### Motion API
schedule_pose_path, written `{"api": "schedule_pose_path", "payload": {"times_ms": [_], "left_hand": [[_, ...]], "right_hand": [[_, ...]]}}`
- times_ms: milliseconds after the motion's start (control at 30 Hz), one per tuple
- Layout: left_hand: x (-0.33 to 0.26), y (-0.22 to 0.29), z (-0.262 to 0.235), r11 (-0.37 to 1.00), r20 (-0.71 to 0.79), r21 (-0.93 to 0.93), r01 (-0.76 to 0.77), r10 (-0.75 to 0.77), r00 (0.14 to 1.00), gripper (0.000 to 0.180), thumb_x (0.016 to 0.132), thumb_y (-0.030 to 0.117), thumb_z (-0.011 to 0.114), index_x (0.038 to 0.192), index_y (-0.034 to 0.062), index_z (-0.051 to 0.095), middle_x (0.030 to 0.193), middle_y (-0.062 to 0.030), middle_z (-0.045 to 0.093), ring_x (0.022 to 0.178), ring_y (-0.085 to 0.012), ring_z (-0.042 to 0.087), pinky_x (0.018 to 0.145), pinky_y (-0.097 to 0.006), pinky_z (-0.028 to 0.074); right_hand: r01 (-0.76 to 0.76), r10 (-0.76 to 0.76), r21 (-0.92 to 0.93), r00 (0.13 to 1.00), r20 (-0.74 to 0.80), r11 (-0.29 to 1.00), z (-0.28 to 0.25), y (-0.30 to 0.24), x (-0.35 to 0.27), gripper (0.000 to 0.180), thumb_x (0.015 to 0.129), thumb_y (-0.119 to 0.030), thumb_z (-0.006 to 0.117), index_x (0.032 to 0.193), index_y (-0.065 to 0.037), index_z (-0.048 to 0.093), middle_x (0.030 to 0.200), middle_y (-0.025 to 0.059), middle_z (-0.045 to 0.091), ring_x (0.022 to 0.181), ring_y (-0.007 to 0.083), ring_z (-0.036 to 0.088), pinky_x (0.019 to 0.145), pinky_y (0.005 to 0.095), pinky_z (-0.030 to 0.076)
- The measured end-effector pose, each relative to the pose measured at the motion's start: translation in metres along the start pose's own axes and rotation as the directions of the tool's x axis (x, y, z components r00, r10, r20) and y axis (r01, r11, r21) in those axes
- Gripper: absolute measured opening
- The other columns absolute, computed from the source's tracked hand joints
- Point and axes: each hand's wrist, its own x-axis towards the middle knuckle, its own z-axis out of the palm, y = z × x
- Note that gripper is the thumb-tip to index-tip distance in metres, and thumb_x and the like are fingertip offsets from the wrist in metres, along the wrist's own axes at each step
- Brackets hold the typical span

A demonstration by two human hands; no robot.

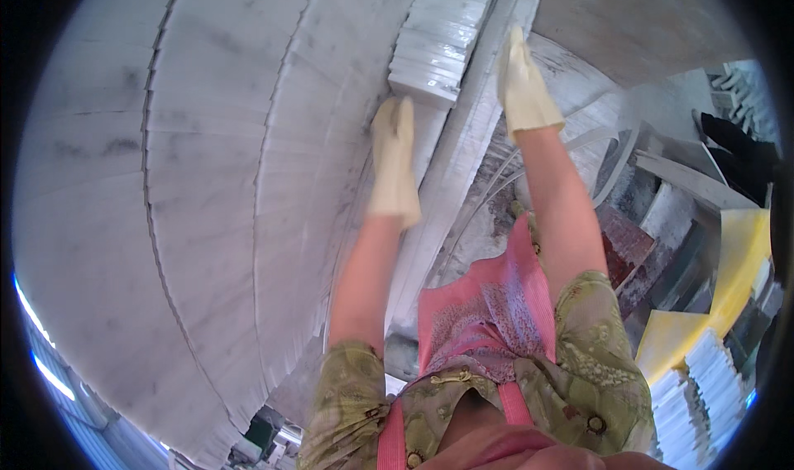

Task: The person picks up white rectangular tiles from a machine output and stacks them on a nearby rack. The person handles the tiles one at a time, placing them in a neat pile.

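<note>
At the top centre of the view lay a row of glossy white slabs (pixel 434 36), packed side by side, their edges ridging its upper surface. Its long axis ran away from the person, leaning slightly right, with the near end facing the left hand (pixel 393 160). That gloved hand pointed straight at this end, fingers extended and close together — whether it touched or gripped the row, I cannot tell.

Along the row's right side stretched a long pale beam (pixel 451 156), roughly parallel to it. The right hand (pixel 528 90), also gloved, reached forward at the beam's far part, fingers straight and together; blur hid whether it held anything.

Broad grey-white panels (pixel 207 139) filled the left side. Right of the beam, a pale hose (pixel 612 168) curved — beyond it, a yellow sheet (pixel 740 259) hung above stacked white pieces (pixel 715 387).
</note>
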Motion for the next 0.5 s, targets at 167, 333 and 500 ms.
{"api": "schedule_pose_path", "payload": {"times_ms": [167,333,500], "left_hand": [[-0.025,-0.076,-0.025,0.496,0.348,0.688,-0.530,0.415,0.841,0.066,0.098,0.034,0.056,0.148,-0.0059,0.040,0.153,-0.0273,0.041,0.141,-0.0415,0.040,0.118,-0.048,0.031],[-0.019,-0.101,-0.031,0.448,0.422,0.689,-0.570,0.391,0.818,0.065,0.099,0.028,0.053,0.150,-0.0072,0.036,0.156,-0.0267,0.037,0.145,-0.0439,0.033,0.120,-0.048,0.027],[-0.018,-0.097,-0.028,0.465,0.413,0.668,-0.582,0.419,0.809,0.066,0.097,0.028,0.054,0.151,-0.0064,0.036,0.156,-0.0251,0.037,0.145,-0.0433,0.033,0.120,-0.049,0.027]], "right_hand": [[-0.032,0.103,-0.361,0.979,0.179,0.932,0.006,0.024,-0.033,0.053,0.106,-0.029,0.039,0.150,0.000,0.036,0.156,0.0203,0.039,0.146,0.0356,0.033,0.120,0.0422,0.024],[-0.049,0.171,-0.461,0.959,0.227,0.886,0.033,0.019,-0.024,0.077,0.105,-0.054,0.035,0.158,0.001,0.026,0.162,0.0240,0.030,0.152,0.0367,0.025,0.123,0.0389,0.020],[-0.387,0.502,-0.503,0.858,0.112,0.773,0.027,0.002,0.000,0.096,0.096,-0.072,0.039,0.157,0.002,0.027,0.158,0.0241,0.037,0.150,0.0342,0.032,0.120,0.0379,0.026]]}}
